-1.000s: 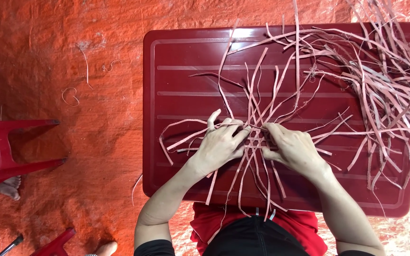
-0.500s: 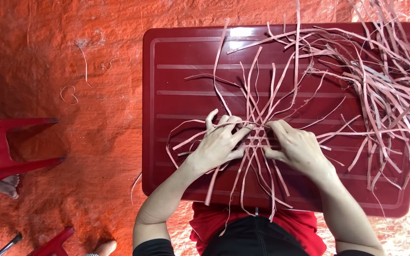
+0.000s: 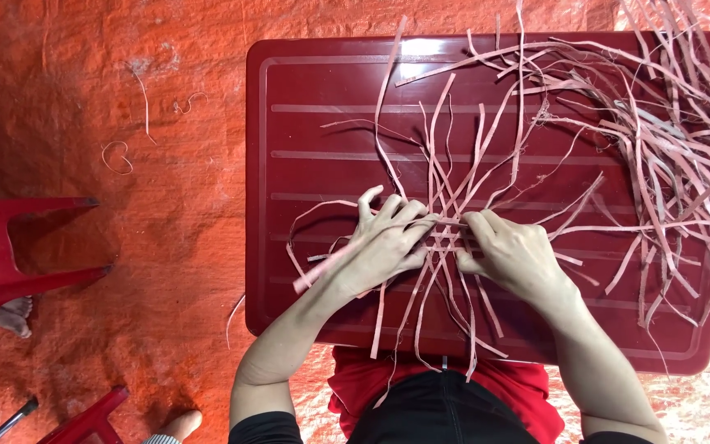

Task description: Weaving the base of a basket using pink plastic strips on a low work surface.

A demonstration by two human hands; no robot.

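Two hands pinching a woven knot of pink strips on a red surface

Fingers of the left hand [image 3: 384, 242] and right hand [image 3: 509, 251] close on the woven strips [image 3: 445, 238] between them, near the middle of the surface [image 3: 322, 123]; loose strips [image 3: 667, 140] lie heaped toward its far right corner, a red chair [image 3: 10, 247] well off its left edge
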